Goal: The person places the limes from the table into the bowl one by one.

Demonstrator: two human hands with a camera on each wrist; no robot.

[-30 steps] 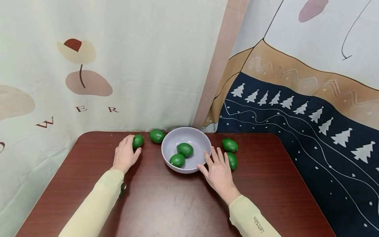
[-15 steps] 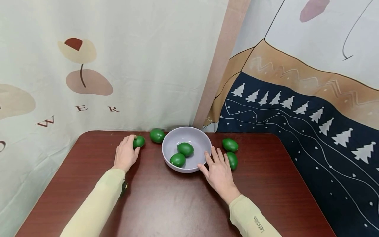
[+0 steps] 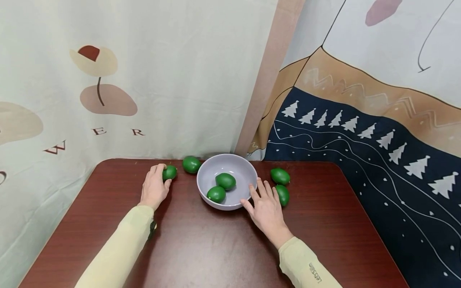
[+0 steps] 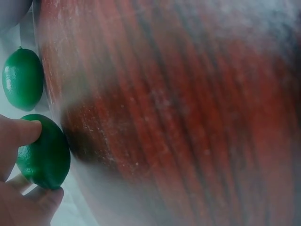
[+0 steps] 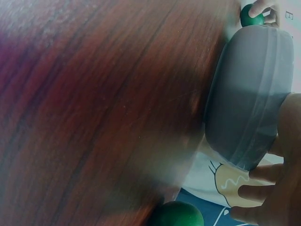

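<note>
While the left hand (image 3: 155, 189) pinched a green fruit (image 3: 170, 173) between thumb and fingers near the far edge of the table (image 3: 209, 252), we saw the right hand (image 3: 267, 212), its fingers straight and spread, touching the rim of a pale purple bowl (image 3: 246, 176). We found two matching fruits (image 3: 225, 181) inside the bowl, another fruit (image 3: 191, 165) just left, and two more fruits (image 3: 280, 176) right.

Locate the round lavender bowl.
In the head view, the lavender bowl sits centre-back on the glossy brown table, right of a green oval fruit, beside the right hand.
</note>
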